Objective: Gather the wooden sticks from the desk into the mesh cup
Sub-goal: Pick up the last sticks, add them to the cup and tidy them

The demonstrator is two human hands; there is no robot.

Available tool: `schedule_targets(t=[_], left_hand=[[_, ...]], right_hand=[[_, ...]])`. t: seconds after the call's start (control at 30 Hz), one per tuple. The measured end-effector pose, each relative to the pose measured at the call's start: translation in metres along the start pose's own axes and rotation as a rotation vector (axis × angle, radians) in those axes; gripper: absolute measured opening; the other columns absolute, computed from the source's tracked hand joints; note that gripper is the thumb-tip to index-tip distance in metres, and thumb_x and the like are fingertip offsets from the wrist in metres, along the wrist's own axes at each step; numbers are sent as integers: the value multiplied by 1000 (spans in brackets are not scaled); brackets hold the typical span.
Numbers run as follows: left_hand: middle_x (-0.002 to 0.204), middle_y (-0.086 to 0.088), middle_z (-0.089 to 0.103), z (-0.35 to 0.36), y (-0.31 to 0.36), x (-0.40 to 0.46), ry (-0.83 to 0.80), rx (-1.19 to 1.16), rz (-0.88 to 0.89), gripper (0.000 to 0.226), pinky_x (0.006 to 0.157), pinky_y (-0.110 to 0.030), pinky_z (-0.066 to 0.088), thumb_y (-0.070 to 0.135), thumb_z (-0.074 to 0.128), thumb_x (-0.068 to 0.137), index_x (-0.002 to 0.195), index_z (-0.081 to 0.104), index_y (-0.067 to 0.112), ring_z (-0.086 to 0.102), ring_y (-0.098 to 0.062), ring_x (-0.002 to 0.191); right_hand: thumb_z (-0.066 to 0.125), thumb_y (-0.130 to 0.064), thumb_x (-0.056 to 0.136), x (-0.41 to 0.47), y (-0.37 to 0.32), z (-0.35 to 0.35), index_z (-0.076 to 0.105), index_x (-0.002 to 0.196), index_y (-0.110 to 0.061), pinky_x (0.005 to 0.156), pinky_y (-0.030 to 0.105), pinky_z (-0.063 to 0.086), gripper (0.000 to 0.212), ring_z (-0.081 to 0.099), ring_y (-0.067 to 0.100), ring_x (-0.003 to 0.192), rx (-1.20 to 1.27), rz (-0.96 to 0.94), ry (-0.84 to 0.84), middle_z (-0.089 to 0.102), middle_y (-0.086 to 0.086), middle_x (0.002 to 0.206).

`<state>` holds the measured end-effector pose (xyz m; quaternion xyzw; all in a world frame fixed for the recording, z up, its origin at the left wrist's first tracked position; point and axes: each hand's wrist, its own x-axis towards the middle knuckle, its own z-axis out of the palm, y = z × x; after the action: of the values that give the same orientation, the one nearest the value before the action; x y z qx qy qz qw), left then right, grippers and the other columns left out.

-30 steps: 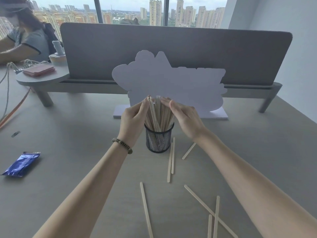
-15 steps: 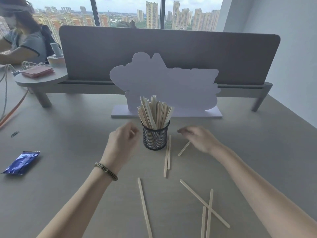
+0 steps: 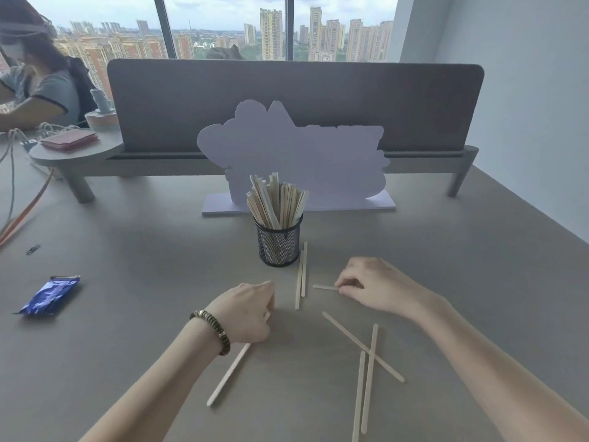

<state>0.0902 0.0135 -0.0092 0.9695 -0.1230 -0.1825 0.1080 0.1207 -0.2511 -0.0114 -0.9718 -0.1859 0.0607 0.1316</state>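
Both hands are down on the desk (image 3: 127,282) in front of the cup (image 3: 279,244), which stands packed with sticks. The left hand (image 3: 247,309) curls round one stick (image 3: 228,374); the right hand (image 3: 374,287) pinches another (image 3: 325,287). More sticks (image 3: 366,371) lie loose nearby.

The grey table (image 3: 159,282) carries a black mesh cup (image 3: 279,244) packed with wooden sticks (image 3: 276,200), standing before a white cutout sign (image 3: 296,154). Loose sticks (image 3: 369,374) lie scattered near it. A blue packet (image 3: 49,295) and a binder clip (image 3: 32,249) lie left.
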Motion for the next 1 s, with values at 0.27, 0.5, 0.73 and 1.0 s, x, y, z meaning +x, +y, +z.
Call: schedule_targets(t=[0.27,0.5,0.73,1.0], left_hand=[[93,1,67,5,11,27,280,-177,12,23,80,-38,55,17,47,79,99,54,24,63,-26,91],[107,-8,60,4,45,52,363,-51,36,40,80,-37,47,49,56,88,107,50,14,60,-34,101],[102,-8,59,4,47,62,355,-14,54,11,80,-42,51,22,54,87,94,49,15,60,-34,98],[103,-9,59,1,38,54,289,-19,110,28,81,-38,49,5,53,79,105,55,14,58,-33,98]], right_hand=[[83,-65,59,-57,-19,-24,40,149,-40,112,27,34,103,32,4,128,-10,-32,-449,31,-17,132],[88,-43,63,-73,-26,-16,16,152,-54,115,34,25,115,23,21,131,-193,-168,-443,22,-1,140],[83,-40,70,-78,-39,-4,52,137,-46,109,30,24,74,29,10,124,3,-251,-313,34,-12,131],[71,-35,87,-76,-44,1,71,105,-31,100,30,37,19,47,6,110,43,-298,-174,56,-12,114]])
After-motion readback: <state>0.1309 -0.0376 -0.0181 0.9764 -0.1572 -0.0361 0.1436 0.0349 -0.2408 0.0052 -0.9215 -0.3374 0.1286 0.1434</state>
